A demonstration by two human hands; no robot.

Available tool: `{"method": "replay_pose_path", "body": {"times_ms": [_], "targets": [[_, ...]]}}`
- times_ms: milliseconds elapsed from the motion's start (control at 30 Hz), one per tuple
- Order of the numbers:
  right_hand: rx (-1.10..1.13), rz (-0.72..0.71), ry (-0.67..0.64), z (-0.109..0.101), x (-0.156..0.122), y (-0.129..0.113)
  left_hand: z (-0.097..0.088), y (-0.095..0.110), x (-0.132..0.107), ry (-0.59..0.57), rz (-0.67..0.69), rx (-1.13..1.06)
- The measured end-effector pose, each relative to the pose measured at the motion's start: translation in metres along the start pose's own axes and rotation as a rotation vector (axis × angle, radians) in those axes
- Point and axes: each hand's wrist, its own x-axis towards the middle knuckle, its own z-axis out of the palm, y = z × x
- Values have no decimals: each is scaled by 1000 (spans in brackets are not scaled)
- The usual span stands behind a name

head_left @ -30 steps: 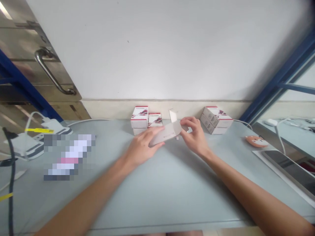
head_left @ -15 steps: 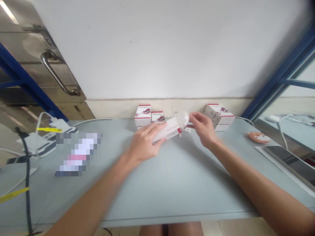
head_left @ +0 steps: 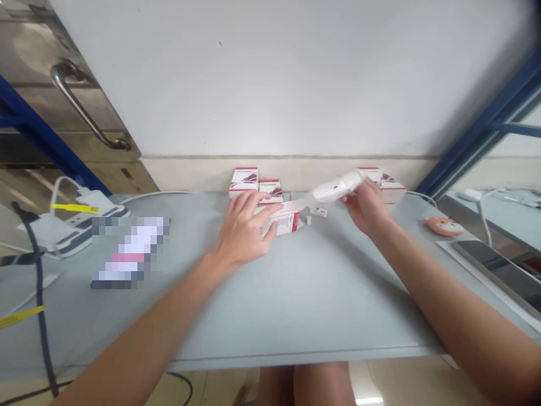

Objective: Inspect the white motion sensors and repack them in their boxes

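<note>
Head view: your left hand (head_left: 247, 228) is spread over a white carton with a red band (head_left: 282, 223), clamped on it, carton lying near the table's (head_left: 296, 316) back edge with its flap open. Your right hand (head_left: 364, 207) has fingers and thumb together on a white elongated item (head_left: 338, 187), holding it above the table. A small white piece (head_left: 318, 212) lies between the hands. Print on the cartons is too small to read. Counted along the back edge: two red-and-white cartons (head_left: 244, 181) left of the flap, at least one more carton (head_left: 392, 193) behind your right hand. Power strip (head_left: 71, 228) sits toward the left edge, orange fox-face pad (head_left: 443, 225) toward the right.
</note>
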Motion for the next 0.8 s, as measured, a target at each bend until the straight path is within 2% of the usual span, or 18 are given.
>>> {"method": "replay_pose_path", "body": {"times_ms": [100,200,267,333,400,500,633,700,800], "targets": [[107,161,-89,15,-19,-2,5,27,-4,125,-49,-249],[106,283,-229,29,-43,-4,13,51,-11,126,-241,-521],[43,320,-313,37,-58,-5,18,58,-15,105,-337,-615],[-18,322,-328,43,-69,-5,19,59,-14,81,-465,-749],[-55,270,-295,46,-74,-6,18,57,-11,54,-644,-921],[-147,66,-334,46,-75,-9,13,57,-3,31,-863,-1127],[-378,-216,-445,41,-74,-19,9,64,2,17,-945,-1310],[-445,-259,-464,40,-76,-23,8,70,1,-16,-952,-1390],[-516,-229,-474,41,-78,-25,7,76,-1,-91,-999,-1484]]}}
